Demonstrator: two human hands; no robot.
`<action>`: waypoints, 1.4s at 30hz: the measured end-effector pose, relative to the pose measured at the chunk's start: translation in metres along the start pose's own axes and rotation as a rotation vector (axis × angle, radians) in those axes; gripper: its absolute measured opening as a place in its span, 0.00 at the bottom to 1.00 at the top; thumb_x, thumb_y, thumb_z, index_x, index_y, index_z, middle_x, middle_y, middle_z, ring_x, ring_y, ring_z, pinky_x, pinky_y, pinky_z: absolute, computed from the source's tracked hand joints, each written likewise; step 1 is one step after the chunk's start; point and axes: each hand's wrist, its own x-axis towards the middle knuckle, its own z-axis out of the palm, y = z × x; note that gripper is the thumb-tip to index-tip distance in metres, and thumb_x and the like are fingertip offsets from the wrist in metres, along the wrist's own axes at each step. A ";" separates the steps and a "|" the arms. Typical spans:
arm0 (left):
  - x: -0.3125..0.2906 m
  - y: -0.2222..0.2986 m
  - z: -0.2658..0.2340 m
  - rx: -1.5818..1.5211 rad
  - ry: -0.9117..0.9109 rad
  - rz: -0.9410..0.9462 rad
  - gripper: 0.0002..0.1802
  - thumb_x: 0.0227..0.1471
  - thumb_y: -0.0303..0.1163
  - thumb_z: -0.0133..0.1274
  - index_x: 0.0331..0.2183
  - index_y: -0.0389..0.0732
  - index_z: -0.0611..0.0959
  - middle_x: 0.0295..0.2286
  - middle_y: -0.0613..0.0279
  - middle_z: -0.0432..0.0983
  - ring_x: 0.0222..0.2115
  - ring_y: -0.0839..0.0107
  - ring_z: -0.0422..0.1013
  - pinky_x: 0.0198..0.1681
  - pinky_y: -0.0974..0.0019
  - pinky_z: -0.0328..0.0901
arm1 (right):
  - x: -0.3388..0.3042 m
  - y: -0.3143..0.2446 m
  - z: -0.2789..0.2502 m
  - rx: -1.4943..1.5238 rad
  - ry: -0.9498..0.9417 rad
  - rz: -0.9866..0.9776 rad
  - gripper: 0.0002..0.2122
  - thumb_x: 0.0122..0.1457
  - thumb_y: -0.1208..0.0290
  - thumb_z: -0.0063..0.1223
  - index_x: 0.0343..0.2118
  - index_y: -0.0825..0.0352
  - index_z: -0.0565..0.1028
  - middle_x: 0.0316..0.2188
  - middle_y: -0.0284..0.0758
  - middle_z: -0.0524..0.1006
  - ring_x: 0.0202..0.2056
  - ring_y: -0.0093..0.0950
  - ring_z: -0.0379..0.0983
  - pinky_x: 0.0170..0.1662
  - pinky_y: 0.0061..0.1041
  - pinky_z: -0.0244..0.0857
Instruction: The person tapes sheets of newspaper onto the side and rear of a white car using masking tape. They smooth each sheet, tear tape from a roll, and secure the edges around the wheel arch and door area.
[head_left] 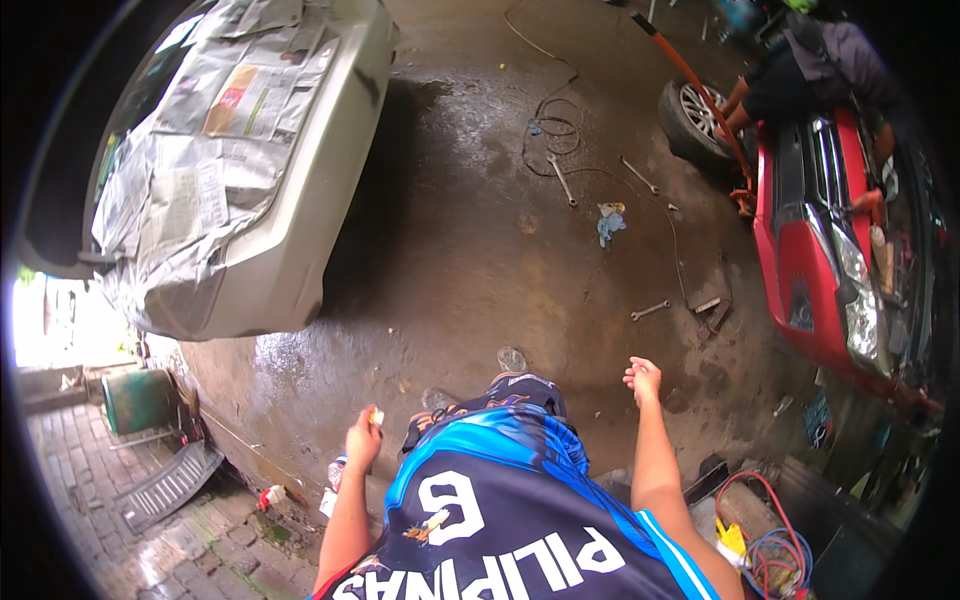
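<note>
My left hand is closed on a small pale yellow piece that pokes out above the fingers; its kind is too small to make out. My right hand hangs in the air over the wet floor, fingers loosely bent and a little apart, with nothing visible in it. Nearest to it on the floor lies a wrench. To my left stands a pale car body, its glass covered with taped newspaper.
Two more wrenches, a thin cable and a blue rag lie ahead. At right, a person bends by a wheel and red car. Hoses lie low right; a green drum stands left.
</note>
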 end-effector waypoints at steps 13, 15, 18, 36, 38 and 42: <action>0.162 0.099 -0.050 0.049 -0.221 0.104 0.27 0.55 0.28 0.52 0.57 0.51 0.79 0.31 0.47 0.85 0.38 0.49 0.82 0.48 0.49 0.73 | -0.064 0.069 0.096 -0.046 -0.218 0.155 0.10 0.71 0.70 0.51 0.51 0.62 0.80 0.29 0.31 0.81 0.24 0.22 0.77 0.24 0.21 0.68; 0.179 0.113 -0.050 0.007 -0.199 0.162 0.24 0.55 0.28 0.52 0.54 0.51 0.82 0.32 0.47 0.85 0.39 0.48 0.82 0.48 0.48 0.73 | -0.060 0.047 0.098 0.007 -0.166 0.095 0.11 0.71 0.70 0.50 0.52 0.63 0.79 0.31 0.32 0.81 0.24 0.22 0.76 0.25 0.21 0.69; 0.214 0.152 -0.067 -0.187 -0.174 0.103 0.17 0.57 0.28 0.54 0.47 0.49 0.87 0.35 0.48 0.85 0.39 0.54 0.83 0.46 0.54 0.75 | -0.053 -0.026 0.113 -0.108 -0.050 0.036 0.16 0.69 0.73 0.49 0.58 0.69 0.76 0.43 0.37 0.81 0.42 0.25 0.80 0.46 0.27 0.77; 0.469 0.397 -0.205 0.250 -0.281 0.780 0.15 0.48 0.37 0.70 0.35 0.39 0.85 0.40 0.43 0.68 0.42 0.43 0.70 0.42 0.44 0.65 | -0.042 -0.439 0.383 -0.108 -0.369 -0.792 0.20 0.66 0.70 0.54 0.61 0.60 0.75 0.55 0.43 0.79 0.57 0.45 0.72 0.62 0.41 0.65; 0.507 0.390 -0.217 0.377 -0.332 0.600 0.15 0.47 0.36 0.71 0.33 0.38 0.85 0.39 0.43 0.68 0.40 0.43 0.70 0.42 0.45 0.66 | 0.004 -0.424 0.381 -0.493 -0.263 -0.594 0.27 0.66 0.63 0.57 0.67 0.62 0.67 0.66 0.47 0.67 0.64 0.52 0.63 0.64 0.48 0.63; 0.577 0.392 -0.226 0.490 -0.234 0.412 0.16 0.46 0.34 0.72 0.33 0.35 0.84 0.37 0.44 0.68 0.38 0.43 0.70 0.40 0.46 0.67 | 0.064 -0.415 0.407 -0.762 -0.415 -0.021 0.52 0.56 0.48 0.66 0.73 0.68 0.44 0.72 0.61 0.42 0.67 0.66 0.52 0.64 0.57 0.60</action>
